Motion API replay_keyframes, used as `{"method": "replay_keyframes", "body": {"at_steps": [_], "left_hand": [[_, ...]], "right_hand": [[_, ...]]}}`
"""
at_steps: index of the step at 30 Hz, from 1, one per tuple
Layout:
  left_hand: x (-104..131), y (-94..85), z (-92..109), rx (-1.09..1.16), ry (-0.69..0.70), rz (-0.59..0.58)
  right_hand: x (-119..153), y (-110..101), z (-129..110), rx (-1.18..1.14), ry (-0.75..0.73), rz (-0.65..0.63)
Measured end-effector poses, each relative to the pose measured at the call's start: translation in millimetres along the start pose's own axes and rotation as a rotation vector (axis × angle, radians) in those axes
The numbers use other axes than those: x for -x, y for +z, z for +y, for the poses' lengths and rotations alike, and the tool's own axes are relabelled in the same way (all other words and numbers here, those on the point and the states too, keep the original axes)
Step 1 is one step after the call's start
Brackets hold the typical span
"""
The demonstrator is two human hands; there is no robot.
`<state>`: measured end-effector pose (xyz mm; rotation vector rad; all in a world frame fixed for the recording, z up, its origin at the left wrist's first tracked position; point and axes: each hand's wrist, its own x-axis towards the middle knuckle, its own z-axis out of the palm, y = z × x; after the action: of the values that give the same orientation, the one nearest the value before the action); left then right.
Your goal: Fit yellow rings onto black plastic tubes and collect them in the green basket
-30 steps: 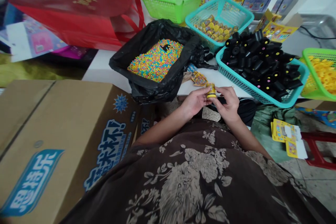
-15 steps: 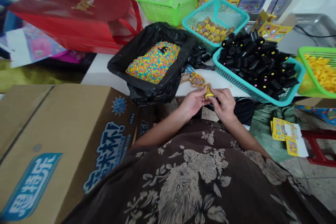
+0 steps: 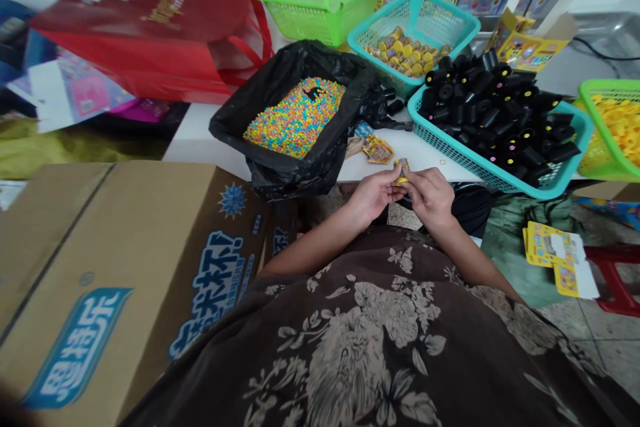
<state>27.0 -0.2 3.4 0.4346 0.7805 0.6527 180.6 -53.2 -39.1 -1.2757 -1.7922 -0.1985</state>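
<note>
Between my two hands, just in front of the table's edge, is a small yellow container (image 3: pixel 401 165) with a printed side. The fingers of my left hand (image 3: pixel 373 196) are closed on it from the left. From the right, my right hand (image 3: pixel 432 196) pinches the same container. A small pile of yellow printed labels (image 3: pixel 377 149) lies on the white table (image 3: pixel 425 155) just beyond my hands. Left of the labels, a black-lined tub (image 3: pixel 280 167) holds many small coloured balls (image 3: pixel 300 117).
A teal basket (image 3: pixel 500 181) of black cylinders stands at the right, with a green basket (image 3: pixel 607 147) of yellow pieces beyond it. Behind are another teal basket (image 3: pixel 360 47) with small containers and a green basket (image 3: pixel 320 20). A large cardboard box (image 3: pixel 115 227) fills the left.
The view has shifted slightly, so most things sit a little further right. The container's yellow end now shows less between my fingers; both hands still hold it.
</note>
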Motion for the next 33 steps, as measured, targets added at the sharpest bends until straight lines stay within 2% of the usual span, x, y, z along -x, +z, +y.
{"method": "replay_keyframes", "body": {"at_steps": [2, 4, 8, 14, 22, 26, 33], "left_hand": [[-0.8, -0.6, 0.8, -0.020, 0.010, 0.014], [-1.7, -0.3, 1.8, -0.026, 0.017, 0.026], [-1.2, 1.8, 2.6, -0.009, -0.015, -0.001], [0.5, 3.8, 1.5, -0.008, -0.017, -0.035], [-1.5, 7.9, 8.2, -0.143, -0.008, -0.022], [-3.6, 13.2, 18.0, -0.212, -0.039, -0.043], [-17.5, 29.2, 31.3, -0.161, -0.064, 0.019]], "right_hand": [[0.8, 0.1, 2.2, 0.046, -0.084, 0.008], [0.9, 0.5, 2.4, 0.051, -0.107, 0.018], [0.1, 0.7, -0.6, -0.044, -0.005, 0.065], [0.0, 0.5, -0.9, -0.129, 0.056, 0.085], [-3.8, 0.3, -4.2, -0.239, 0.024, 0.205], [-4.2, 2.8, 1.3, -0.235, 0.082, 0.205], [-9.3, 11.2, 15.6, -0.165, 0.192, 0.199]]}}
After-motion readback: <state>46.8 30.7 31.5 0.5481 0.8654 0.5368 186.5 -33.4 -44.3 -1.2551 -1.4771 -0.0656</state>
